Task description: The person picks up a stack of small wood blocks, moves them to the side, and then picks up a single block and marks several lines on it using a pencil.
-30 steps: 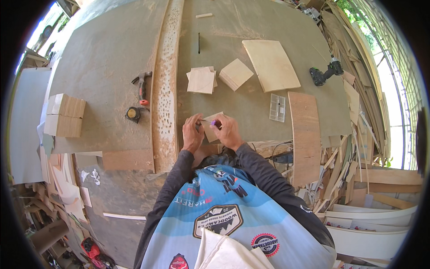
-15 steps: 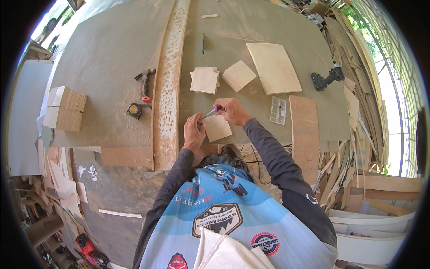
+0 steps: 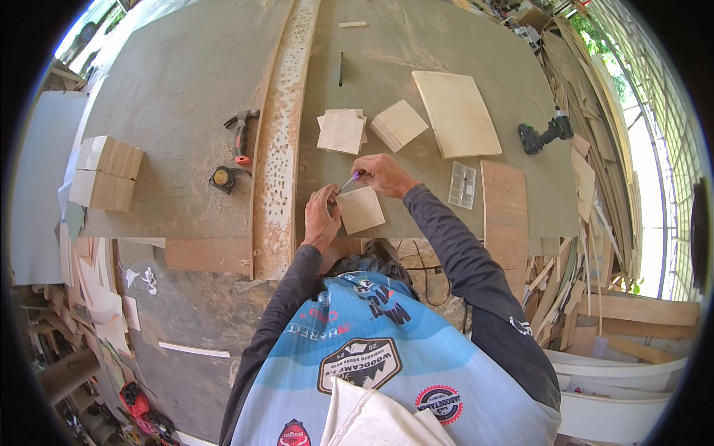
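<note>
My right hand [image 3: 384, 175] is closed around the purple handle of a screwdriver [image 3: 357, 176]. Its thin shaft slants down to the left, toward the fingertips of my left hand [image 3: 321, 218]. Those fingers are bent together at the left edge of a square wooden piece [image 3: 362, 209], which lies on the workbench near its front edge. Whatever they grip is mostly hidden; only a small dark bit shows between them. Just beyond my hands sit a stack of square wooden pieces [image 3: 341, 131] and a second, neater stack [image 3: 400, 124].
A larger plywood panel [image 3: 457, 114], a clear compartment box [image 3: 462, 185] and a cordless drill [image 3: 545, 134] lie to the right. Left of the dusty perforated strip [image 3: 281, 141] are a hammer [image 3: 241, 137], a tape measure [image 3: 222, 179] and stacked wooden blocks [image 3: 108, 172]. The workbench [image 3: 178, 89] extends beyond.
My right hand has shifted very slightly left and away from me with the screwdriver. My left hand stays nearly in place, and the view has tilted a little.
</note>
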The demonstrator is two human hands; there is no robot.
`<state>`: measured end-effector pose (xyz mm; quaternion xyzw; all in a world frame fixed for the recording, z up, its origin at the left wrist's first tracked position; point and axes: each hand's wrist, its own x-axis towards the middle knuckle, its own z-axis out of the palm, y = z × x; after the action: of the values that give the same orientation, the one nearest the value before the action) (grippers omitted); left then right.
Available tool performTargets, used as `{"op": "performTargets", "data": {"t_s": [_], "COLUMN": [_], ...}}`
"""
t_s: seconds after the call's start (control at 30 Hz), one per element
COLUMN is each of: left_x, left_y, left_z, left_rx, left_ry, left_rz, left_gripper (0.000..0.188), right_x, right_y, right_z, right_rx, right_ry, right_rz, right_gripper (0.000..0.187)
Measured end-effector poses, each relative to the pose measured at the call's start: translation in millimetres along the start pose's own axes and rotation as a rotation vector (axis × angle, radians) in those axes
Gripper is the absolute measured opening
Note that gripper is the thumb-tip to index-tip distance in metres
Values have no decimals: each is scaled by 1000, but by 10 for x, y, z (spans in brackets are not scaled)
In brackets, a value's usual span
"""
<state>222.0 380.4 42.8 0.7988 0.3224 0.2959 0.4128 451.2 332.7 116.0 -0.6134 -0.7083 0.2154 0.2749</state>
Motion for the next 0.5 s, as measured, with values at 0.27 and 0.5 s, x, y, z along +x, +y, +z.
{"op": "performTargets", "data": {"t_s": [0.27, 0.5], "left_x": [1, 2], "left_y": [-50, -32], "left_z": [24, -2], "left_rx": [-4, 6], "left_ry": [16, -2], "left_rz": [13, 14], "left_gripper": [56, 55], "right_x": [-50, -44], "right_y": [-81, -363], "right_z": [-54, 7], "right_rx": [-6, -178], "right_ry": [-24, 19], "right_rz": [33, 63], "right_gripper": [13, 20]}}
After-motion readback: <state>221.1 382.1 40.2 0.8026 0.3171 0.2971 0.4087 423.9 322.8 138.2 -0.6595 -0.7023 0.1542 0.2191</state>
